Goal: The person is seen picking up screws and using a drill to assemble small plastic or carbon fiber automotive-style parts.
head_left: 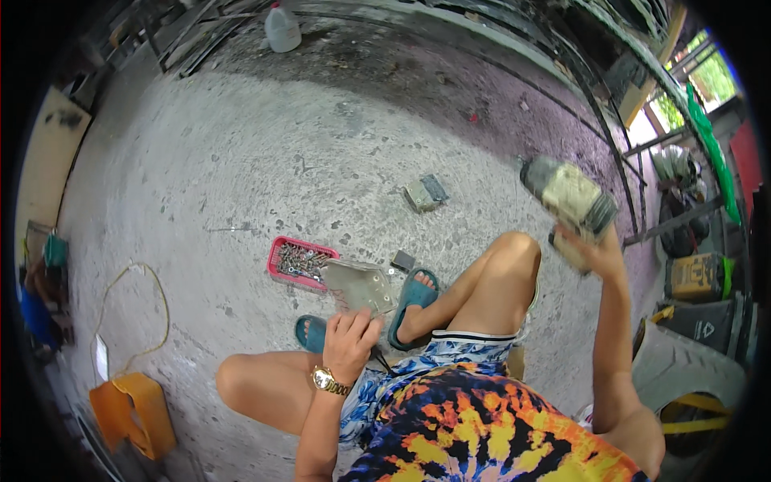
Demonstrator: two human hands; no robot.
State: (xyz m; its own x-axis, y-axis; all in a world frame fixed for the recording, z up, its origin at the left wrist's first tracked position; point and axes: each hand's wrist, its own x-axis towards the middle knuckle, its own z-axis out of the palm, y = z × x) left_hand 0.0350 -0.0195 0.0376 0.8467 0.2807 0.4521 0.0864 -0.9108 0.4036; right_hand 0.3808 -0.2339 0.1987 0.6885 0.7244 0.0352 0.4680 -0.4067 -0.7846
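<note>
My right hand (590, 253) is raised at the right, wrapped round a dusty yellow-green and black power tool (569, 195) with a drill-like body. The tool is blurred, and its far end is hard to read. My left hand (351, 341), with a gold watch on the wrist, is low between my knees. Its fingers are curled, and what they may pinch is hidden. Just beyond them is an open grey plastic case (357, 285) with thin reddish wires. Beside that case stands a pink basket (275, 277) of screws, bolts and washers.
A yellow-green and dark block (426, 194) lies on the concrete floor ahead, and a small dark box (402, 260) near my foot. A thin metal rod (230, 229) lies left of the basket. An orange plastic piece (148, 414) is at lower left; a metal frame (594, 112) stands at right.
</note>
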